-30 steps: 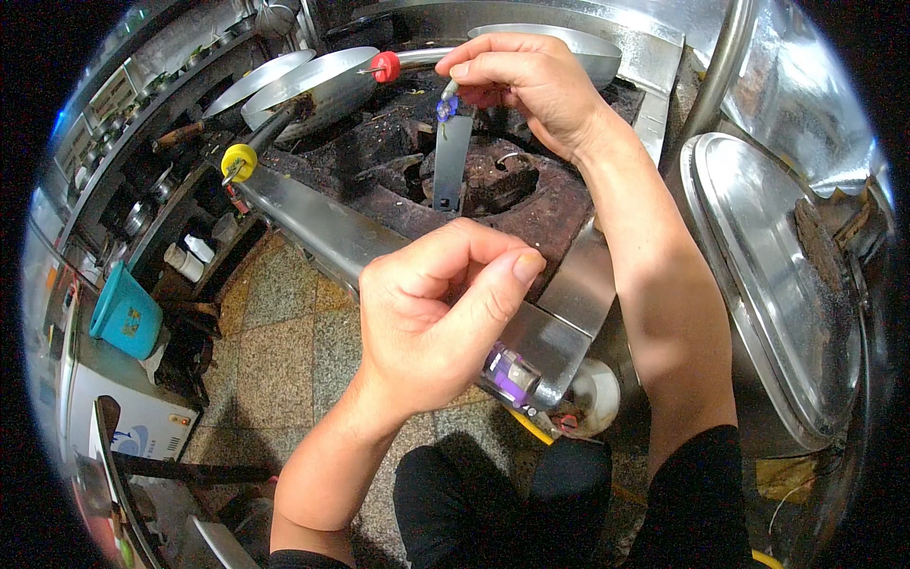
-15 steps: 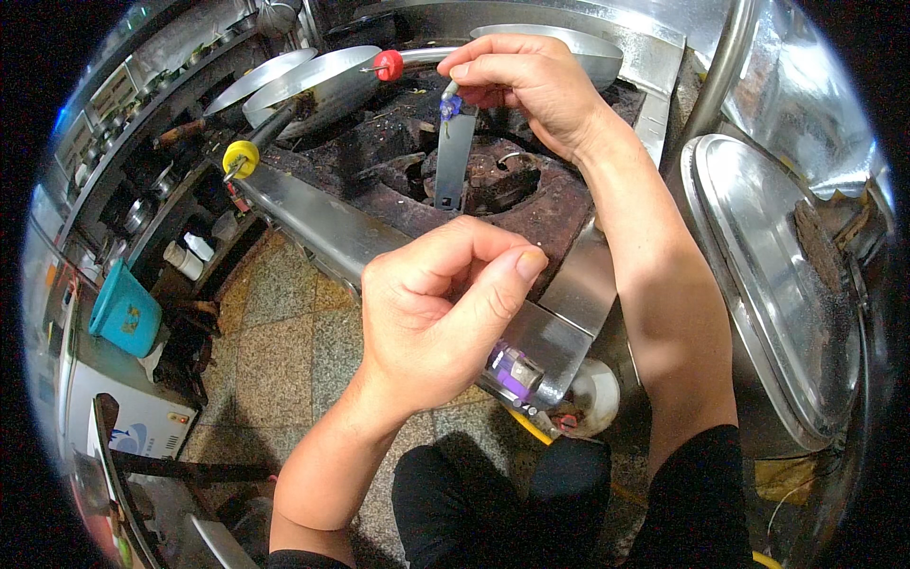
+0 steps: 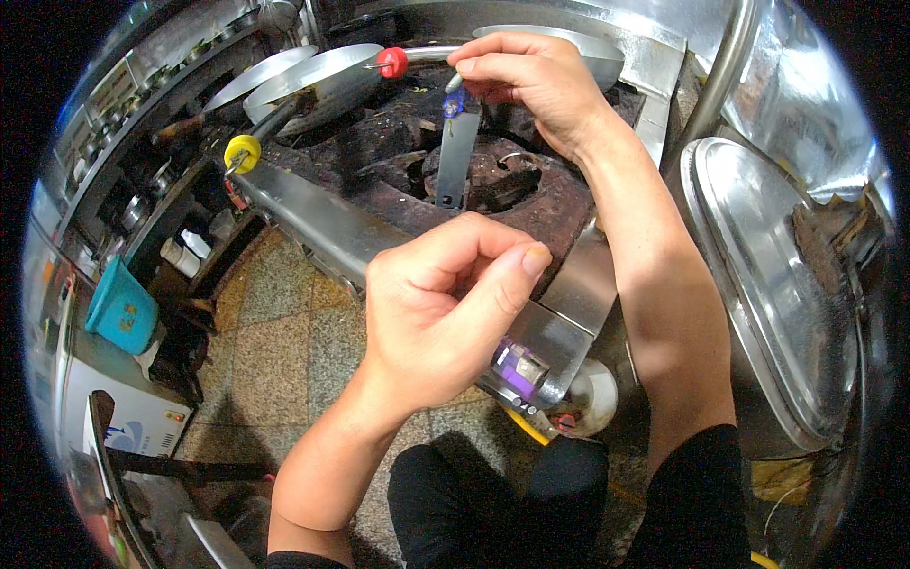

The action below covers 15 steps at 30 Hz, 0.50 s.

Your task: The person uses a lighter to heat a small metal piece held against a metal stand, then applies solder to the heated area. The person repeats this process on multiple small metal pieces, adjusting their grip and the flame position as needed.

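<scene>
Over the stove (image 3: pixel 569 211), my right hand (image 3: pixel 540 81) pinches a slim pale-grey piece (image 3: pixel 454 82) between thumb and fingertips. Directly under it are a blue-purple part (image 3: pixel 454 102) and a flat metal strip (image 3: pixel 458 156) with a dark hole near its lower end. Whether these three are joined, I cannot tell. My left hand (image 3: pixel 431 308) is closed nearer to me, thumb pressed against the index finger; what it holds, if anything, is hidden. Partly behind its lower edge shows a purple lighter-like object (image 3: pixel 519 368) with a metal end. Whether the hand grips it is unclear.
Metal bars with a red cap (image 3: pixel 391 63) and a yellow cap (image 3: pixel 243 154) stand left of my right hand. Woks (image 3: pixel 327 81) sit behind. A large lidded steel vessel (image 3: pixel 768 284) is at the right, a blue basin (image 3: pixel 123 308) at the left.
Both hands have shifted very slightly right. The grey piece, blue-purple part and lighter-like object have shifted slightly with them. The pinches look the same.
</scene>
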{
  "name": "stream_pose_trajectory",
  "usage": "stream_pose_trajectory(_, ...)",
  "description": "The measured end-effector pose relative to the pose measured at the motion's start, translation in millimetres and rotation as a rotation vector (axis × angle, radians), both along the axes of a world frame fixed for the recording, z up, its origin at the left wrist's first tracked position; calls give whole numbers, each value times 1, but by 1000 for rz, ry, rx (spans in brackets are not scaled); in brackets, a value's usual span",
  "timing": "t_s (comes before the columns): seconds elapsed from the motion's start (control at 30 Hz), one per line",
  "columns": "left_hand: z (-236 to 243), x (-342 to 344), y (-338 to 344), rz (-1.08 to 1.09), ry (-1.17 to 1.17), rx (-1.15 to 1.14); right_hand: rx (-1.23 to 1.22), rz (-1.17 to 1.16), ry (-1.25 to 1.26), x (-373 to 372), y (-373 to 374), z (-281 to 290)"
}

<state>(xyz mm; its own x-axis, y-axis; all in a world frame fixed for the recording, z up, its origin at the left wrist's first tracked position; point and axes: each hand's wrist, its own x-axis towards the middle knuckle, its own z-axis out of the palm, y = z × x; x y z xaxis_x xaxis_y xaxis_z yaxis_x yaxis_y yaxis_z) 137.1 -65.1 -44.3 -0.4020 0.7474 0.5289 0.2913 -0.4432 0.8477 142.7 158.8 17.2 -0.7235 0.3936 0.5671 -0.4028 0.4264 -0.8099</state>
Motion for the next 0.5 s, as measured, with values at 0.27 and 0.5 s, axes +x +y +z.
stream_pose_trajectory(0.27,-2,-2,2,9,82,-2,40,-85,92,18,-14,25)
stream_pose_trajectory(0.5,-2,-2,0,123,142,27,333,-330,105,41,-51,35)
